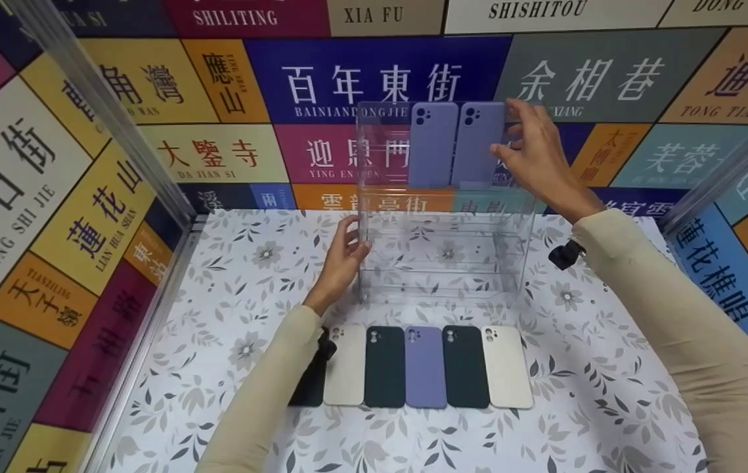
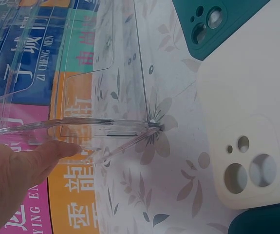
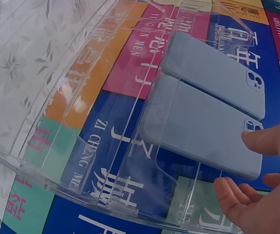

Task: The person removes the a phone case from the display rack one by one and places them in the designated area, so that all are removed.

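A clear acrylic display rack (image 1: pixel 446 263) stands upright on the table. On its top tier two purple phone cases lean side by side, the left case (image 1: pixel 433 144) and the right case (image 1: pixel 479 148). My right hand (image 1: pixel 538 148) is at the right case's outer edge. In the right wrist view its thumb (image 3: pixel 261 141) overlaps the case's camera corner, while the other fingers (image 3: pixel 232 195) are loosely bent beside the edge. Low on the rack's left side, my left hand (image 1: pixel 341 259) pinches the clear side panel (image 2: pixel 81 122) between thumb and fingers.
In front of the rack several phone cases lie in a row: white (image 1: pixel 345 368), dark green (image 1: pixel 385 368), purple (image 1: pixel 425 368), and others. My left forearm partly hides the black one (image 1: pixel 308 387) at the row's left end. Walls with printed street names enclose the floral-covered table (image 1: pixel 249 263).
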`<action>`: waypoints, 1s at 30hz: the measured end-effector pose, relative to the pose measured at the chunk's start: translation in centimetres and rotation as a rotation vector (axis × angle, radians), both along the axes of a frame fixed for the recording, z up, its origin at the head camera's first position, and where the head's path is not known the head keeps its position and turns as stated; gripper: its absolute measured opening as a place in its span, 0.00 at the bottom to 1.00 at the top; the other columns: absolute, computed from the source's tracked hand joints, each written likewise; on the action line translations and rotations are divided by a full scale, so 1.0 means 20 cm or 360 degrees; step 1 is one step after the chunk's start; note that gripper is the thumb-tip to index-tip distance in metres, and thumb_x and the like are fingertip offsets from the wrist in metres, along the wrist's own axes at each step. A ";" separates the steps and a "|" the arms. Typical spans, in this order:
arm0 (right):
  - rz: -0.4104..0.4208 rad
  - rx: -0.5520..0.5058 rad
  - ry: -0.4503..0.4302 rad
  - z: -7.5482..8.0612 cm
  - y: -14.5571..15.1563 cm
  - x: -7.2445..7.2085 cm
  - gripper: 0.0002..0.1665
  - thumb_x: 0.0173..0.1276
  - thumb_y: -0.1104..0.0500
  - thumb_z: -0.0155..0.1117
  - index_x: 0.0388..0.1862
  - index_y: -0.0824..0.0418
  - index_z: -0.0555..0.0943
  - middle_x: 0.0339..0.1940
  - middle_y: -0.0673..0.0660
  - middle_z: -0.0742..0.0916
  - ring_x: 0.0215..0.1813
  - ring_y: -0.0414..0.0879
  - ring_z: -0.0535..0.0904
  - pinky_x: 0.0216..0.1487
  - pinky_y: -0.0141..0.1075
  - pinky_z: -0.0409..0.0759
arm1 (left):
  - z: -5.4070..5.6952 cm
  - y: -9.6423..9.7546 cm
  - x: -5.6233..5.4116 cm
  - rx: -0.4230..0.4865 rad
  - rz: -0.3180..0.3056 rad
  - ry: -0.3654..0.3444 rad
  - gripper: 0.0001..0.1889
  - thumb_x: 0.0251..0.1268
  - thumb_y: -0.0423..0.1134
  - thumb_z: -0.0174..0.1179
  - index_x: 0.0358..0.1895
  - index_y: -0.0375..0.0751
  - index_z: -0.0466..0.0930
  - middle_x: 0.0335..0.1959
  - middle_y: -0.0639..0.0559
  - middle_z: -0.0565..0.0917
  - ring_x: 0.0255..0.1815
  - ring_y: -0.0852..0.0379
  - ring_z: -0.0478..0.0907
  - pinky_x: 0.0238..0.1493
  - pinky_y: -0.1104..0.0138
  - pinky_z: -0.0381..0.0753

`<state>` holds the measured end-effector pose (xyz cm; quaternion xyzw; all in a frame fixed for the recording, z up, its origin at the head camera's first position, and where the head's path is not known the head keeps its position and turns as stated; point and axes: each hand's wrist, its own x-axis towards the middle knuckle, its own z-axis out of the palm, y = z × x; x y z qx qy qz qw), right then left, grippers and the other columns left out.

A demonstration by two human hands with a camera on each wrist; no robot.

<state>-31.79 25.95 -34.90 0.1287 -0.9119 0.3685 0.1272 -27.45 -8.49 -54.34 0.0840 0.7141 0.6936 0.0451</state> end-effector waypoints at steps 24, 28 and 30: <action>-0.0021 -0.0156 0.0489 -0.04 0.01 0.01 0.13 0.84 0.65 0.66 0.62 0.65 0.82 0.50 0.59 0.91 0.47 0.37 0.84 0.53 0.25 0.83 | -0.01 -0.01 -0.01 -0.0009 0.0010 0.0023 0.31 0.86 0.30 0.56 0.84 0.46 0.60 0.79 0.32 0.71 0.78 0.32 0.75 0.76 0.42 0.75; -0.0066 -0.0224 0.0534 -0.02 0.02 0.04 0.13 0.83 0.65 0.67 0.62 0.64 0.84 0.51 0.59 0.91 0.47 0.38 0.85 0.54 0.26 0.86 | -0.01 0.00 -0.01 -0.0006 0.0012 0.0026 0.31 0.86 0.30 0.57 0.84 0.45 0.60 0.78 0.31 0.72 0.77 0.34 0.76 0.75 0.43 0.76; -0.0086 -0.0268 0.0556 -0.01 0.03 0.05 0.13 0.82 0.66 0.67 0.62 0.64 0.84 0.51 0.59 0.91 0.47 0.38 0.85 0.54 0.27 0.86 | 0.00 0.00 -0.01 -0.0002 0.0011 0.0027 0.30 0.86 0.30 0.56 0.84 0.45 0.61 0.77 0.31 0.73 0.77 0.35 0.76 0.75 0.44 0.76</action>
